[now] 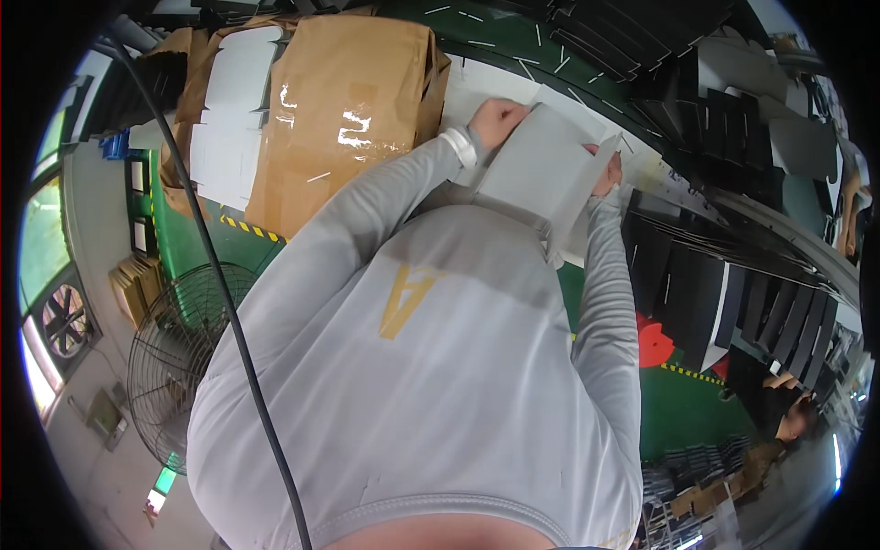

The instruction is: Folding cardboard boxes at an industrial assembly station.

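Observation:
In front of my chest stands a pale grey-white cardboard box [534, 163], partly folded, with a raised panel on its right side. My left hand [496, 122] is closed at the box's far left corner, its fingers curled in on the edge. On the other side my right hand [608, 170] grips the raised right panel; one fingertip shows over the inner side and the rest lies behind the card. White sheets of card [490, 82] lie under and beyond the box. Its near edge rests close to my shirt.
A large brown paper-wrapped bundle [344, 110] stands to the left, with white card pieces [234, 119] beside it. Black card pieces [687, 275] are stacked at the right. A wire fan [179, 357] stands low left; a dark cable [215, 247] crosses the view. Another person [793, 417] is far right.

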Action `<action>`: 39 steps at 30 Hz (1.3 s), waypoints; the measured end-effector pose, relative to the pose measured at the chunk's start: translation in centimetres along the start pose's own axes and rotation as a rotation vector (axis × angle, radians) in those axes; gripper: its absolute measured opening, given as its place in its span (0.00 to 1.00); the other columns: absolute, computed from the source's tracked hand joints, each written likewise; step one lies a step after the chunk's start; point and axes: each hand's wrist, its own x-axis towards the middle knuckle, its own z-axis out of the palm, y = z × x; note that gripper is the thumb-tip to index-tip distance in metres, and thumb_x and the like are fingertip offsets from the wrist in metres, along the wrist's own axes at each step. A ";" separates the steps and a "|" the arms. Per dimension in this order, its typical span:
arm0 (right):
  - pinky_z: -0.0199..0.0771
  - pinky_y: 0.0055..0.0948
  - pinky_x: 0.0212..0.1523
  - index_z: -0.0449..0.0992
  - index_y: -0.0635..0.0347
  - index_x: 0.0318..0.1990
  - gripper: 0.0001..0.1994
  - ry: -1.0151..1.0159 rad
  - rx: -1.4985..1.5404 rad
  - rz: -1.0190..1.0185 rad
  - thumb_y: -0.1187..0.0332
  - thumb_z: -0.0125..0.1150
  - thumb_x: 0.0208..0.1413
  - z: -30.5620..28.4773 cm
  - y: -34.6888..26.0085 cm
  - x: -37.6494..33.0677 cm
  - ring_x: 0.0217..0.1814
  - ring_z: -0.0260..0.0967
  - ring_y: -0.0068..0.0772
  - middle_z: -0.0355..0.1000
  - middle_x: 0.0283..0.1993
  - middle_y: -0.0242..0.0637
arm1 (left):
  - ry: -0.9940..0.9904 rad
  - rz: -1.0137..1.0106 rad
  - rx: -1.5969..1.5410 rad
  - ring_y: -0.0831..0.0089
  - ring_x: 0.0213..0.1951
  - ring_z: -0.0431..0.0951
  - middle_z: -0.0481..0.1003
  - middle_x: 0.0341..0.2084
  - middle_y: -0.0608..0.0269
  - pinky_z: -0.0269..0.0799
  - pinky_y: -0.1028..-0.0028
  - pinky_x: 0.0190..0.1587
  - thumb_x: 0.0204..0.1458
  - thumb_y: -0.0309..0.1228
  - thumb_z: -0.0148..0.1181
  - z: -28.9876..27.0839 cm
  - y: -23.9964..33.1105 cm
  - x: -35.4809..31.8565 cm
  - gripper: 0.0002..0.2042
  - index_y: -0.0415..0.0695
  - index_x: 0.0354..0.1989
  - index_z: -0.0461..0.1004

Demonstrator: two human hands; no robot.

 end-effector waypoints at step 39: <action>0.57 0.29 0.52 0.72 0.51 0.48 0.22 -0.011 -0.410 0.177 0.49 0.42 0.53 0.7 -1.2 5.1 0.46 0.62 0.42 0.66 0.43 0.48 | -0.128 -0.060 0.025 0.77 0.22 0.71 0.74 0.19 0.59 0.67 0.77 0.29 0.45 0.28 0.55 0.5 -1.4 1.9 0.07 0.36 0.28 0.74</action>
